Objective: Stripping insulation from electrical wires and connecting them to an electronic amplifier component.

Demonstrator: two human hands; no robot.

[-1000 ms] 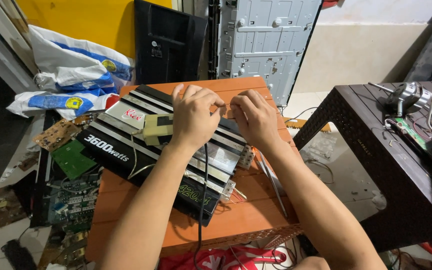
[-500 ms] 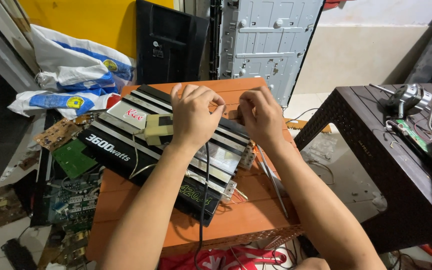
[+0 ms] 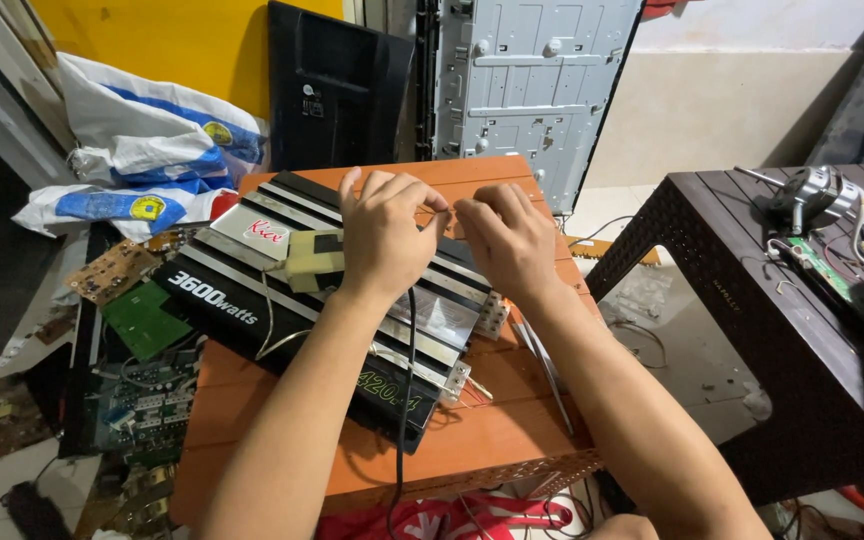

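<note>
A black and silver car amplifier (image 3: 282, 310) lies flat and slantwise across an orange stool (image 3: 492, 440), its finned top facing up so that its far edge can be worked from above. Both hands meet over that far edge: the left hand (image 3: 384, 235) has its fingers curled and its fingertips pinched together, and the right hand (image 3: 505, 240) mirrors it, the two nearly touching. What they pinch is too small to make out; it may be a thin wire, but the fingers cover it. A black cable (image 3: 407, 400) runs from under the left wrist down over the amplifier and off the stool's near edge. A pale yellow block (image 3: 314, 260) rests on the amplifier just beside the left hand. Green circuit boards (image 3: 142, 320) lie on the floor to the left, partly hidden by the stool. A dark table (image 3: 752, 290) stands to the right, bearing a small motor (image 3: 812, 195), its far side cut off by the frame.
</note>
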